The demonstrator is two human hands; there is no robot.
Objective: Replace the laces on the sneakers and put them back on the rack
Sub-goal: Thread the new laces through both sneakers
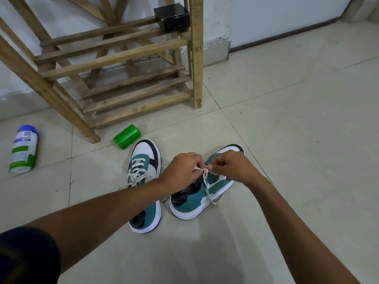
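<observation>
Two teal, white and black sneakers stand on the tiled floor. The left sneaker [145, 171] is laced with a white lace, and my left forearm crosses over its middle. Over the right sneaker [196, 199], my left hand [182, 171] and my right hand [229, 167] each pinch a part of its white lace [207, 181] at a knot above the tongue. A loop and a loose end hang down the shoe's outer side. The wooden rack [123, 58] stands behind the shoes against the wall.
A green cylindrical container [127, 136] lies on its side just beyond the left sneaker. A white, green and blue spray can [23, 149] lies at the far left. A black box [173, 17] sits on an upper rack shelf. Bare tiles stretch to the right.
</observation>
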